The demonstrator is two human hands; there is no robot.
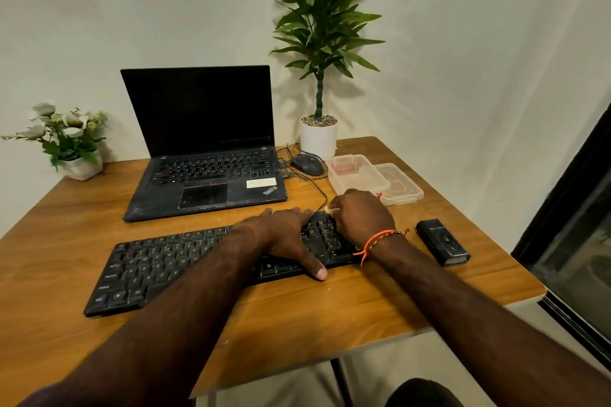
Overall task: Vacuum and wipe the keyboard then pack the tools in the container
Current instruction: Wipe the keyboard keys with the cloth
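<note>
Hands on keyboard point(158, 268), right hand point(362, 216) gripping pale tool point(330, 209)

1. My hands lie on the right half of the keyboard point(158, 266); its left half is uncovered.
2. The laptop point(205, 155) blocks the way behind it.
3. The container point(358, 175) and lid point(401, 187) stand just behind my right hand point(362, 216).
4. The vacuum point(441, 241) lies right of the keyboard, with bare table point(330, 314) in front.

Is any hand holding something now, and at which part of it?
The right hand is curled round a small pale thing over the keyboard; only its tip shows, so which part cannot be told. The left hand rests flat on the keys, holding nothing.
</note>
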